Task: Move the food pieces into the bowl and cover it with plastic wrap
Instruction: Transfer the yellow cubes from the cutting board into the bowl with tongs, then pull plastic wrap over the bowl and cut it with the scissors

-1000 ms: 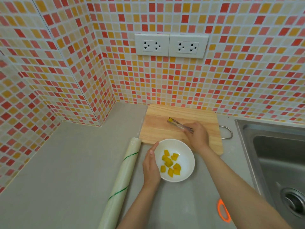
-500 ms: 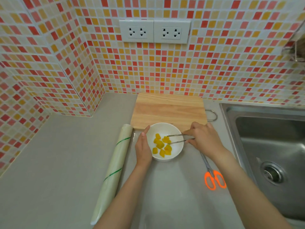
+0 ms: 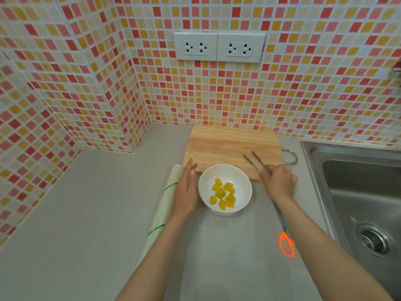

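A white bowl (image 3: pixel 242 198) on the grey counter holds several yellow food pieces (image 3: pixel 223 194). My left hand (image 3: pixel 185 192) lies flat against the bowl's left side, fingers straight and together, holding nothing. My right hand (image 3: pixel 278 182) is to the right of the bowl, shut on metal tongs (image 3: pixel 256 162) whose empty tips lie over the wooden cutting board (image 3: pixel 227 144). No food shows on the board. A roll of plastic wrap (image 3: pixel 161 211) lies just left of my left hand.
Orange-handled scissors (image 3: pixel 286 244) lie on the counter under my right forearm. A steel sink (image 3: pixel 364 192) fills the right side. Tiled walls with sockets (image 3: pixel 219 47) close off the back and the left corner.
My right hand drew the tongs out of the bowl and swung them right, over the board. The last piece stayed in the bowl. My left hand flattened beside the bowl.
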`<act>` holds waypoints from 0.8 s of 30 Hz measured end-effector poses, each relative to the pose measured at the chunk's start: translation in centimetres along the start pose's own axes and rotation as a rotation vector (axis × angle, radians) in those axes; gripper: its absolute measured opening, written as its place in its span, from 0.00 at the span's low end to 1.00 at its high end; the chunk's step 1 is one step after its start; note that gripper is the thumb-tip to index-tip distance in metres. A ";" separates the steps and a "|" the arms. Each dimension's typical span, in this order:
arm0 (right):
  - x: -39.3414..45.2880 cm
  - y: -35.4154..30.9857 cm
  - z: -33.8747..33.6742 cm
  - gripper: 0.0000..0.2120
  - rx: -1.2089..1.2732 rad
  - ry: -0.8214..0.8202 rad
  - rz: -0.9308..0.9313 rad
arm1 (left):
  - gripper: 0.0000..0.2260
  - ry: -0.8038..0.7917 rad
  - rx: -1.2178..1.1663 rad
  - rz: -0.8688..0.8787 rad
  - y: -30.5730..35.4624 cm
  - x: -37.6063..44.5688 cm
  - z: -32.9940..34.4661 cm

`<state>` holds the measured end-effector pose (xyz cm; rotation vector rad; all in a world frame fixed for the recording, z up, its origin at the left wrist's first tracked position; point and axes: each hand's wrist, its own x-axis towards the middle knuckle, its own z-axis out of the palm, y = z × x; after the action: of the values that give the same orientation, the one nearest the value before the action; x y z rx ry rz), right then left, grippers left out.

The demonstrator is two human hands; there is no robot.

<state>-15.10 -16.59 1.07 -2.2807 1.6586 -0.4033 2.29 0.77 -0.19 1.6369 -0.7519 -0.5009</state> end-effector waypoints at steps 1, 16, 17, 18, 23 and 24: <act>0.2 -0.1 0.5 0.15 -0.013 0.008 0.022 | 0.24 -0.017 0.055 0.036 0.1 0.2 -0.7; 1.0 -1.8 1.1 0.28 0.032 0.026 0.059 | 0.18 -0.135 0.371 -0.036 -2.1 -0.1 -9.1; 0.2 -2.8 0.7 0.29 0.102 0.073 0.033 | 0.18 -0.150 0.373 -0.062 -2.4 -0.5 -9.5; -0.9 -4.0 0.3 0.28 0.195 0.133 -0.030 | 0.19 -0.167 0.382 -0.092 -2.7 -0.9 -9.7; -11.0 -11.6 0.8 0.22 0.763 -0.034 -0.394 | 0.21 -0.266 0.441 -0.223 -4.4 -2.9 -10.2; -13.1 -12.9 1.7 0.20 0.826 -0.175 -0.392 | 0.22 -0.277 0.441 -0.229 -4.4 -3.1 -10.2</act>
<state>-7.11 -0.20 3.83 -1.8901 0.7280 -0.7729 8.01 10.49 -2.73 2.1065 -0.9305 -0.7774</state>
